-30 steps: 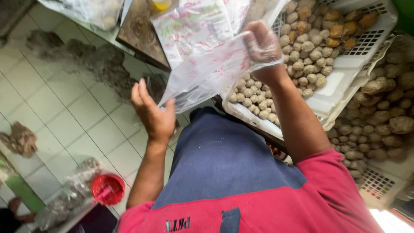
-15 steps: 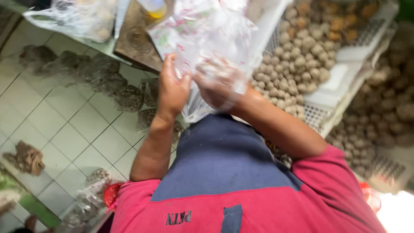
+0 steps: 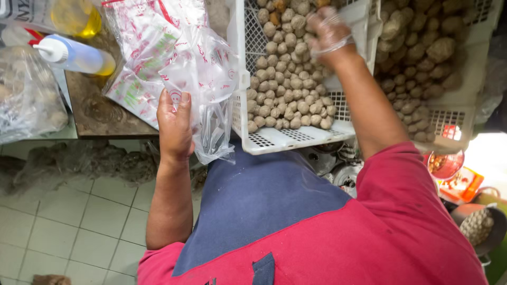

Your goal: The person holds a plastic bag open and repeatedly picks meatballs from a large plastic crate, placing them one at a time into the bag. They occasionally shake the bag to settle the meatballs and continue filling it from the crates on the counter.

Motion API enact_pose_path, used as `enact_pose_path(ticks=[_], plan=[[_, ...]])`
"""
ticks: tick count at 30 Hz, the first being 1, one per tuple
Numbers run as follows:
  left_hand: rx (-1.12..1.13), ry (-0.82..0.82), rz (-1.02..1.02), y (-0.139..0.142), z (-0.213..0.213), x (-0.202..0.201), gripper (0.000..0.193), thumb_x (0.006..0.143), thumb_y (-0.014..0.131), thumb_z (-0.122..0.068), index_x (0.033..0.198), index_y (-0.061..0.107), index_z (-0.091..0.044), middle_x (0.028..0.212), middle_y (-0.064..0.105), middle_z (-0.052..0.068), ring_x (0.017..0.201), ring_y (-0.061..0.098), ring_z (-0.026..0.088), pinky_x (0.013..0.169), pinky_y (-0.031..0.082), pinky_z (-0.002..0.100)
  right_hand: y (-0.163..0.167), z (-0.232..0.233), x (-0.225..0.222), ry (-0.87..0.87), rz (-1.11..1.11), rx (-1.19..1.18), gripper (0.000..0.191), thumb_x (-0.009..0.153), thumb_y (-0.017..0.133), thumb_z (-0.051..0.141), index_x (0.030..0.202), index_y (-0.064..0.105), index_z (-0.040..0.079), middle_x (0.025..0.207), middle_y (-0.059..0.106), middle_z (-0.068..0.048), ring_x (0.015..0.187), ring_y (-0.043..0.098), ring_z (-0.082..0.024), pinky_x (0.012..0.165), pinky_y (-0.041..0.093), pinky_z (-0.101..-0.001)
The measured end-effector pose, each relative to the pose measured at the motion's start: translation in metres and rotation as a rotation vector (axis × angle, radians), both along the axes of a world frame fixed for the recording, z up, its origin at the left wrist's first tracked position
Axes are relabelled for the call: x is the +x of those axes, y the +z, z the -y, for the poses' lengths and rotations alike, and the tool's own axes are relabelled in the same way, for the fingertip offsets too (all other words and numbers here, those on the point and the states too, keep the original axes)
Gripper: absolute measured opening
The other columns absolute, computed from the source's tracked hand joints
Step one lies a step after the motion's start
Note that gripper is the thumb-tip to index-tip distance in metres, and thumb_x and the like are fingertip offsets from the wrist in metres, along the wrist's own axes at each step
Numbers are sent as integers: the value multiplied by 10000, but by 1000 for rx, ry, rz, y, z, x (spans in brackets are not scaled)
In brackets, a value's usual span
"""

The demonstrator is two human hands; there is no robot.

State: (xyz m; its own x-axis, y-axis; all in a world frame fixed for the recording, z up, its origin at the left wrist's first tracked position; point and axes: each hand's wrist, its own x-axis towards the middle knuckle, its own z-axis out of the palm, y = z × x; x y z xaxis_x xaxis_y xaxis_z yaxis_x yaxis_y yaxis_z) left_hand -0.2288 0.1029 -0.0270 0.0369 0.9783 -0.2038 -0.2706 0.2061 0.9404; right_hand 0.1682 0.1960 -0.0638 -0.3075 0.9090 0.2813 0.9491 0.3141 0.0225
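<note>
My left hand (image 3: 175, 126) grips a clear plastic bag with red print (image 3: 203, 79), holding it up beside the white slotted crate (image 3: 296, 138). The crate is heaped with small round beige balls (image 3: 288, 79). My right hand (image 3: 328, 29), covered by a thin clear plastic glove, reaches into the far part of that crate and rests on the balls. Whether it holds any of them is hidden by blur.
A second white crate (image 3: 449, 119) of larger brownish balls sits to the right. A stack of printed plastic bags (image 3: 138, 47), a squeeze bottle (image 3: 74, 55) and a filled clear bag (image 3: 26, 95) lie on the brown counter (image 3: 100, 113). White tiled floor (image 3: 68, 221) lies below left.
Both hands were together on the bag half a second ago. My right hand has since left the bag and moved right into the crate of balls; my left hand keeps the bag.
</note>
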Motion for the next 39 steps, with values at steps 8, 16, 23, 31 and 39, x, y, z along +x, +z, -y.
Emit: enact_pose_path(ticks=[8, 16, 23, 31, 39], plan=[[-58, 76, 80, 9, 7, 18, 436, 1096, 593, -175, 1474, 466, 2, 1209, 613, 65, 981, 581, 98, 785, 489, 247, -47, 28, -27, 9, 3, -492, 322, 1034, 499, 50, 1346, 569, 14, 1162, 588, -248, 1032, 602, -403, 782, 573, -494], [6, 141, 114, -5, -5, 3, 438, 1108, 606, -158, 1475, 465, 34, 1139, 628, 6, 963, 562, 55, 841, 503, 235, -44, 35, 23, -89, -707, -100, 232, 979, 651, -7, 1212, 656, -7, 1198, 678, -211, 1092, 670, -388, 936, 558, -487], [-121, 68, 142, 7, 0, 0, 418, 1102, 624, -269, 1430, 469, -61, 834, 465, -81, 623, 381, 12, 467, 263, 208, -53, 87, -1, -505, -931, -840, 122, 994, 624, 205, 1087, 584, 136, 1138, 668, -207, 1023, 700, -328, 791, 536, -481], [-135, 23, 196, -1, 8, -9, 420, 1082, 583, -298, 1431, 470, -93, 925, 593, -55, 727, 517, 31, 497, 317, 222, -49, 109, 8, -216, -397, -731, 251, 893, 672, 8, 1134, 675, 77, 1071, 633, -206, 891, 649, -316, 747, 541, -430], [-154, 17, 171, -4, 4, -16, 320, 1109, 598, -309, 1357, 511, -128, 829, 428, -84, 653, 369, 16, 459, 255, 203, 84, 64, -112, 447, -1351, -1143, 172, 1022, 632, 76, 1188, 658, 39, 885, 614, -47, 617, 520, -58, 474, 447, -241]])
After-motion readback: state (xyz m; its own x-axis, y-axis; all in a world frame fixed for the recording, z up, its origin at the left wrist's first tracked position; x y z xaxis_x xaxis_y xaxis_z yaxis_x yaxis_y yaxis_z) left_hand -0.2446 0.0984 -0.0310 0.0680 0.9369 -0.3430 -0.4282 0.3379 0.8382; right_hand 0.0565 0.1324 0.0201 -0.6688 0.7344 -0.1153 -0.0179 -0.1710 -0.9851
